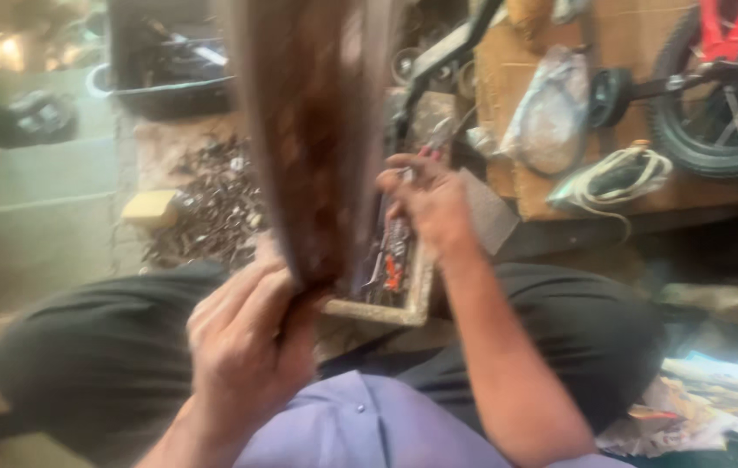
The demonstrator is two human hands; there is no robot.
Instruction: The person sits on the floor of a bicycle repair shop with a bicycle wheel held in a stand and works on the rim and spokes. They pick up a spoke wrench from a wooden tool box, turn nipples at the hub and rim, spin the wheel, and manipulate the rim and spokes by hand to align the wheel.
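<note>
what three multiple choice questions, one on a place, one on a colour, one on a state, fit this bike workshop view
1. Where does the right hand reach?
A. into the open tool tray in front of the knees
B. onto the bicycle wheel
C. onto the heap of metal scraps

2. What colour is the bicycle frame at the upper right?
A. blue
B. red
C. white

3. How does the left hand stand?
A. flat and empty on the floor
B. closed on the lower end of a long brown strip
C. resting on the knee

Answers:
1 A, the fingers are over the tools in the tray, far from the wheel and the scraps.
2 B, the frame above the black tyre is red.
3 B, the fingers wrap the blurred strip, which rises upward.
</note>
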